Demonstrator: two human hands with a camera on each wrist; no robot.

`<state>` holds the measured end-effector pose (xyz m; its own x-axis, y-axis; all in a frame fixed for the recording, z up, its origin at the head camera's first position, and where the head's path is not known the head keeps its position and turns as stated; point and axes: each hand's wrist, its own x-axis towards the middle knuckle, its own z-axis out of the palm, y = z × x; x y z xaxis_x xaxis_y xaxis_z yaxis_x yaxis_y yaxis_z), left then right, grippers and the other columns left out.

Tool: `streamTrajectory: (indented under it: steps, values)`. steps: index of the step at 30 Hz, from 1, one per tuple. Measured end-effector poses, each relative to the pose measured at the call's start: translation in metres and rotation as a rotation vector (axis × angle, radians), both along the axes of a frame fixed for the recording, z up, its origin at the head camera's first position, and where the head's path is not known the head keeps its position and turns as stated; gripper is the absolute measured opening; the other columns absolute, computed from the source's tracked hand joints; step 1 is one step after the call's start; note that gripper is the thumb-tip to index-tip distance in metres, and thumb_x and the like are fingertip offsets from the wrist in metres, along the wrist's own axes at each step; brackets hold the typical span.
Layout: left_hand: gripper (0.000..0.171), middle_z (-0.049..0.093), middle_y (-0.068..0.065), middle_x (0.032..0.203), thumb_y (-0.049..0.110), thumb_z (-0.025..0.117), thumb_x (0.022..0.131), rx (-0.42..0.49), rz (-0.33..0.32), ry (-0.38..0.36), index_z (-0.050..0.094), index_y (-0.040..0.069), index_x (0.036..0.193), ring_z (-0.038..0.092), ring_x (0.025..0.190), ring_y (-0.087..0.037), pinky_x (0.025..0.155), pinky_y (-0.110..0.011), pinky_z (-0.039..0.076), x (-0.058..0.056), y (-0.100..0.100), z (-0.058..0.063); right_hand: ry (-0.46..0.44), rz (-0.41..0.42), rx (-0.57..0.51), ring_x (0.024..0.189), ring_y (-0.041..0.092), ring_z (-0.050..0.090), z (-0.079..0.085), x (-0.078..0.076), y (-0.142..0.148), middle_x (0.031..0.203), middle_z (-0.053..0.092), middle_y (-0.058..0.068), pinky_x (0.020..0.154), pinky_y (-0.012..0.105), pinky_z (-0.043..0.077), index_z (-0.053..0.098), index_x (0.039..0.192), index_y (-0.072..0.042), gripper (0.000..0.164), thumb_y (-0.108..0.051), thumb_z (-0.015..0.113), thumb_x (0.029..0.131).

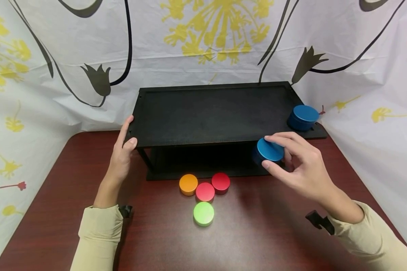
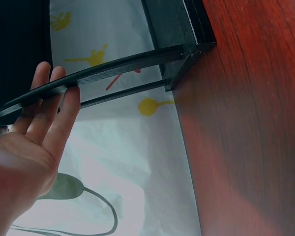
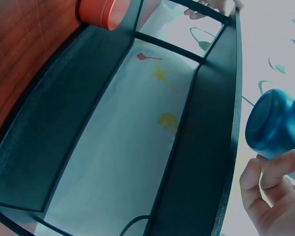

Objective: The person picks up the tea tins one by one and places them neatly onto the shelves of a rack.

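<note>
My right hand point(image 1: 300, 165) pinches a round blue tin point(image 1: 270, 149) between thumb and fingers, just in front of the front edge of a black two-tier shelf point(image 1: 210, 113). Seen from the right wrist, the tin point(image 3: 273, 125) is tilted and held off the shelf boards. At the shelf's left end, my left hand point(image 1: 121, 158) holds the front corner, with the thumb near the front and the index finger along the side. The left wrist view has its fingers point(image 2: 59, 125) at a black bar of the shelf, partly hidden behind it. A second blue tin point(image 1: 303, 117) stands on the top board's right end.
On the dark red table point(image 1: 176, 244), before the shelf, several smaller round tins sit close together: orange point(image 1: 188, 184), two red-toned ones point(image 1: 205, 192) point(image 1: 221, 183) and a green one point(image 1: 204, 213). A patterned white sheet point(image 1: 203, 45) hangs behind and at both sides.
</note>
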<state>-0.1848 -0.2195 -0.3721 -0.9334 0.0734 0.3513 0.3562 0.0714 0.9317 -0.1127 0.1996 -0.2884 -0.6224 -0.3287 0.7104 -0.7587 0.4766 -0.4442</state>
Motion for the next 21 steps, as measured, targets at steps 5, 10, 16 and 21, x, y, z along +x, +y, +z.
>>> streamTrajectory:
  steps: [5,10,16,21]
  values:
    - [0.065,0.023,0.007,0.161,0.024,0.041,0.096,0.005,-0.003,0.008,0.026,0.027,0.159,0.024,0.143,-0.016,0.111,-0.035,0.019,0.0,-0.001,0.0,0.024,-0.037,0.002,0.06,0.006,0.04,0.005,-0.004,-0.002,0.107,0.064,0.019,0.056,0.021,0.034,0.069,0.114,0.007,0.048,0.006,0.077,0.066]
    - [0.065,0.023,0.007,0.161,0.024,0.042,0.096,0.001,0.003,0.012,0.026,0.027,0.158,0.022,0.144,-0.015,0.112,-0.035,0.017,-0.001,-0.001,0.0,0.037,-0.076,-0.003,0.058,0.005,0.04,0.009,-0.009,-0.003,0.103,0.063,0.018,0.057,0.017,0.033,0.068,0.113,0.008,0.047,0.007,0.078,0.066]
    - [0.065,0.023,0.007,0.161,0.024,0.042,0.096,0.0,-0.001,0.012,0.026,0.027,0.159,0.023,0.143,-0.015,0.112,-0.035,0.018,-0.001,-0.001,0.001,0.033,-0.146,-0.02,0.058,0.004,0.038,0.012,-0.013,-0.003,0.086,0.056,0.012,0.058,0.017,0.032,0.068,0.114,0.007,0.049,0.007,0.08,0.067]
    - [0.065,0.023,0.007,0.161,0.023,0.041,0.096,0.008,-0.009,0.011,0.025,0.026,0.159,0.024,0.143,-0.016,0.112,-0.035,0.019,-0.001,-0.001,0.001,0.03,-0.186,-0.031,0.057,0.001,0.034,0.013,-0.017,-0.002,0.076,0.048,0.009,0.059,0.02,0.03,0.068,0.114,0.008,0.048,0.008,0.08,0.068]
